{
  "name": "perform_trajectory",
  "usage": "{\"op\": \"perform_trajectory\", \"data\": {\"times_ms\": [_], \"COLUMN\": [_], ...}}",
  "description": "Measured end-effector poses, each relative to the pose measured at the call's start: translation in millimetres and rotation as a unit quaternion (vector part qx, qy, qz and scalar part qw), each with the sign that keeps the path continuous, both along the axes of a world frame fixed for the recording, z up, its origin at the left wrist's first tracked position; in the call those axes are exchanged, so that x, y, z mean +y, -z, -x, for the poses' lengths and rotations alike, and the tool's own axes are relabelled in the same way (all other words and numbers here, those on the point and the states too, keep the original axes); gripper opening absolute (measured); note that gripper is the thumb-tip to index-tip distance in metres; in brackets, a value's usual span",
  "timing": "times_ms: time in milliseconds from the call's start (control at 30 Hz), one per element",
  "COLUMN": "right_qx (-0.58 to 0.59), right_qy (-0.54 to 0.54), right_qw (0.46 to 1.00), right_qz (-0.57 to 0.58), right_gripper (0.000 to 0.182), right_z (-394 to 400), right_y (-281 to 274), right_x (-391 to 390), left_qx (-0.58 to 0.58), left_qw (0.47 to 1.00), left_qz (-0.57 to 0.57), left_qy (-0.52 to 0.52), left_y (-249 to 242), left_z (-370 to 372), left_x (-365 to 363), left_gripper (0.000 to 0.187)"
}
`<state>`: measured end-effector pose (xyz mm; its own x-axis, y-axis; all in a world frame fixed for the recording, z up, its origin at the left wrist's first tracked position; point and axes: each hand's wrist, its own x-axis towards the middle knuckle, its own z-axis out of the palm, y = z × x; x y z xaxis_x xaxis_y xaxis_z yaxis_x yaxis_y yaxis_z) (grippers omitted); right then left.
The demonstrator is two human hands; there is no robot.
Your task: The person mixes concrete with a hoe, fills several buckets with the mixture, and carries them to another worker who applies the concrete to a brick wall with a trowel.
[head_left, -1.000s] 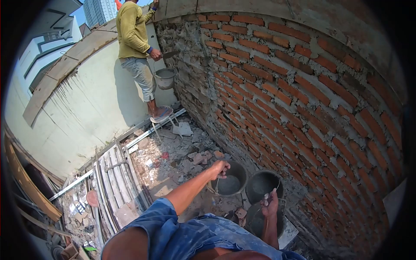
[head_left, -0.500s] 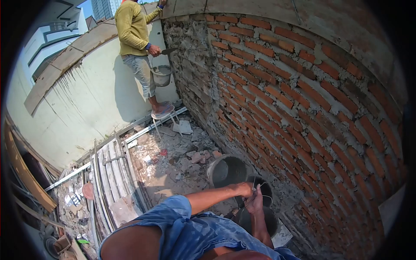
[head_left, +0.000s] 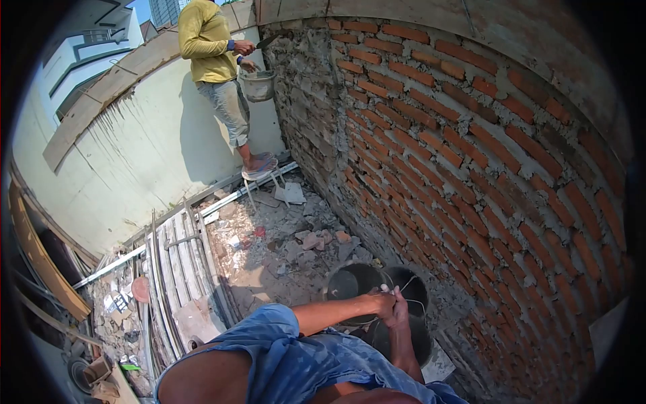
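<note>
My left hand and my right hand are close together over dark buckets at the foot of the brick wall. Both have their fingers closed round a thin, pale cord or wire, which loops out over the buckets. One bucket stands left of my hands. Another dark bucket is behind them, and a third is beneath, partly covered by my right forearm.
A co-worker in a yellow shirt stands on a stool by the pale wall, with a trowel and a bucket. Long boards and rubble cover the ground.
The co-worker has raised the bucket and brought both hands together near it, the trowel lifted. My hands have shifted slightly, still together on the cord. The view has tilted a little.
</note>
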<state>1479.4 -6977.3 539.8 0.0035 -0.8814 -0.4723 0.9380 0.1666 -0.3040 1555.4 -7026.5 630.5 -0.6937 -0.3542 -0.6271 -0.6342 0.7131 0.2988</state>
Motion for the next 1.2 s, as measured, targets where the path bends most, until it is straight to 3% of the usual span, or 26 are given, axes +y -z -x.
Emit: {"op": "perform_trajectory", "data": {"times_ms": [33,100,133,200,267,400,467,533,600,700,733,800,833,900,933,1067,1200], "right_qx": [0.001,0.038,0.039,0.104,0.116,0.141,0.158,0.169,0.177,0.221,0.213,0.203,0.188,0.168,0.143,0.109,0.118], "right_qy": [0.000,0.039,0.039,0.060,0.079,0.124,0.142,0.150,0.158,0.184,0.185,0.211,0.233,0.247,0.260,0.279,0.289], "right_qw": [1.000,0.998,0.998,0.990,0.987,0.973,0.963,0.954,0.935,0.899,0.892,0.888,0.886,0.882,0.876,0.886,0.872], "right_qz": [0.000,0.028,0.028,-0.069,-0.078,-0.132,-0.168,-0.199,-0.263,-0.332,-0.355,-0.354,-0.355,-0.365,-0.379,-0.354,-0.378], "right_gripper": [0.029,0.030,0.030,0.031,0.033,0.034,0.032,0.032,0.031,0.030,0.029,0.029,0.029,0.029,0.028,0.028,0.028], "right_z": [4,20,24,32,40,52,55,55,55,45,42,38,35,29,27,19,9], "right_y": [9,37,36,36,53,78,89,104,124,142,140,152,155,148,150,159,150], "right_x": [1,4,8,20,31,60,71,80,87,100,105,123,129,138,144,164,170], "left_qx": [0.001,0.160,0.161,0.175,0.174,0.146,0.157,0.220,0.268,0.212,0.217,0.110,0.115,0.239,0.267,0.285,0.290], "left_qw": [1.000,0.985,0.985,0.962,0.931,0.895,0.856,0.780,0.746,0.736,0.737,0.881,0.881,0.753,0.763,0.725,0.770], "left_qz": [0.000,0.056,0.056,-0.203,-0.280,-0.251,-0.271,-0.313,-0.316,-0.301,-0.304,-0.232,-0.232,-0.315,-0.342,-0.383,-0.353], "left_qy": [0.000,-0.041,-0.041,-0.047,-0.156,-0.338,-0.411,-0.495,-0.521,-0.567,-0.563,-0.397,-0.396,-0.526,-0.479,-0.497,-0.445], "left_y": [1,6,9,18,39,75,98,131,157,132,136,150,158,188,217,209,195], "left_z": [-4,-20,-29,-52,-88,-185,-236,-283,-320,-341,-344,-349,-349,-349,-357,-341,-335], "left_x": [1,-2,-10,-31,-42,-53,-54,-48,-41,-23,-27,-35,-37,-41,-50,-61,-66], "left_gripper": [0.031,0.034,0.034,0.036,0.037,0.031,0.031,0.032,0.032,0.034,0.034,0.040,0.040,0.039,0.036,0.032,0.029]}}
